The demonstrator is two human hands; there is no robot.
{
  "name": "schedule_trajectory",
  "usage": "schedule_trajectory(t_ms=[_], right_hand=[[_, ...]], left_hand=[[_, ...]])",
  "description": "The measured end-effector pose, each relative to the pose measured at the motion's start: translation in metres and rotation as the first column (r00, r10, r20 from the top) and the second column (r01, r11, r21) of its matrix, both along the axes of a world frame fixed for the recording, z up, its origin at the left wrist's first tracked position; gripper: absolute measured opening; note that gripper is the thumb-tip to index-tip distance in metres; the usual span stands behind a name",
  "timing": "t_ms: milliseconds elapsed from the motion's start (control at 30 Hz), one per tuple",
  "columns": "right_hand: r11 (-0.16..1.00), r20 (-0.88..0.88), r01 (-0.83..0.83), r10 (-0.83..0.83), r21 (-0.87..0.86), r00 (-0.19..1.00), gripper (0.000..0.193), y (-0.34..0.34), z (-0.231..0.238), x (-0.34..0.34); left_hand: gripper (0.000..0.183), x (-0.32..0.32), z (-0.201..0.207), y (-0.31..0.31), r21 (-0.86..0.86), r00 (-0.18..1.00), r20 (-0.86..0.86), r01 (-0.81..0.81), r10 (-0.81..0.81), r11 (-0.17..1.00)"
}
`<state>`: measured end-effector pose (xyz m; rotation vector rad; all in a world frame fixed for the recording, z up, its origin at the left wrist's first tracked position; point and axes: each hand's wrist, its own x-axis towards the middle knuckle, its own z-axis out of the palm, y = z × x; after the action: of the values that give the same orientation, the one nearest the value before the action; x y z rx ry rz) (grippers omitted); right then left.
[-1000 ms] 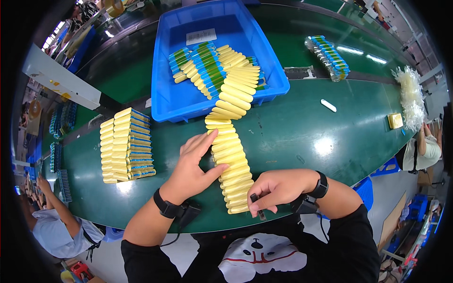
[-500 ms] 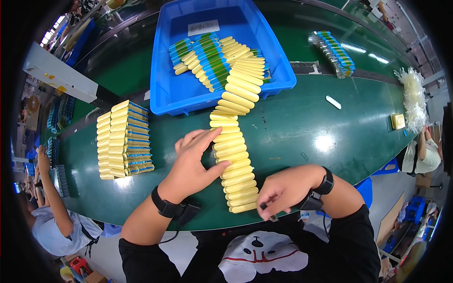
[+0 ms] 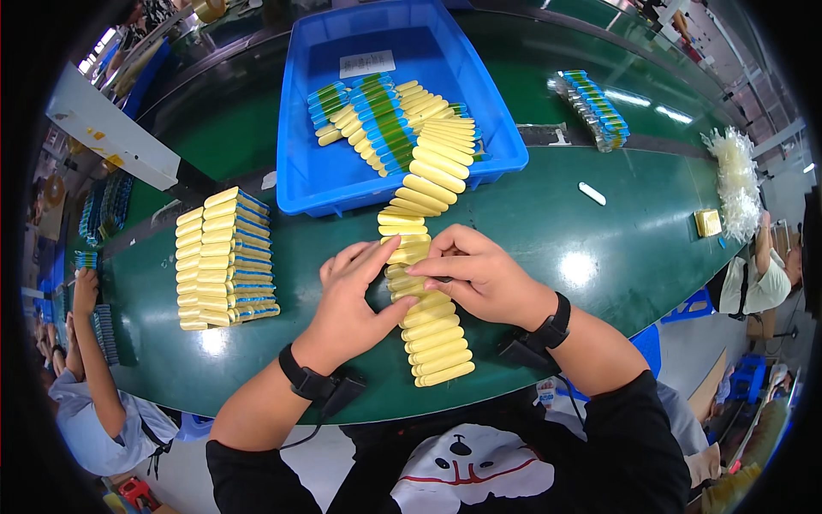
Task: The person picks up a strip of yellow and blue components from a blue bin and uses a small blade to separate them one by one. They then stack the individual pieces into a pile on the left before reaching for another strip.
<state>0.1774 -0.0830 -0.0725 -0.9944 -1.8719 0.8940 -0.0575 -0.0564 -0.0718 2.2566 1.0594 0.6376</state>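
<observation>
A long row of yellow, round-ended flat pieces point(image 3: 434, 336) runs from the table's near side up over the rim of the blue tray point(image 3: 295, 163). My left hand point(image 3: 349, 295) rests against the row's left side, its thumb and index finger spread apart and touching the pieces. From the right, my right hand point(image 3: 484, 276) reaches over the row, its fingers closed in a pinch. A small dark object point(image 3: 443, 278) shows between those fingers; its kind is unclear. Between my hands, part of the row looks duller and somewhat see-through.
Stacked yellow-and-blue pieces point(image 3: 224, 261) stand at left. More yellow and green-blue pieces point(image 3: 383, 120) lie in the tray. At right are a blue-green bundle point(image 3: 597, 111), a white oblong piece point(image 3: 592, 194), a small yellow block point(image 3: 707, 223) and clear plastic strips point(image 3: 735, 184). Other people sit at both sides.
My right hand has moved up and left from the near end of the row onto its middle, bringing the small dark object. My left hand has stayed nearly in place.
</observation>
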Motion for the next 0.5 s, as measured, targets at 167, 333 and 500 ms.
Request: schedule_trajectory(t_ms=[167,333,500], right_hand=[[0.996,0.147,0.037,-0.049,0.084,0.988,0.027,0.002,0.002,-0.002],[0.987,0.210,0.080,-0.109,0.143,0.972,0.022,0.002,0.006,-0.003],[0.981,0.248,0.111,-0.149,0.159,0.957,0.018,-0.001,0.012,0.002]], left_hand=[[0.077,-0.002,-0.001,-0.001,-0.009,0.999,0.038,0.004,-0.004,1.000],[0.077,-0.003,0.001,0.000,-0.019,0.999,0.035,0.003,-0.002,1.000],[0.077,-0.003,0.001,0.000,-0.023,1.000,0.018,0.005,-0.004,1.000]])
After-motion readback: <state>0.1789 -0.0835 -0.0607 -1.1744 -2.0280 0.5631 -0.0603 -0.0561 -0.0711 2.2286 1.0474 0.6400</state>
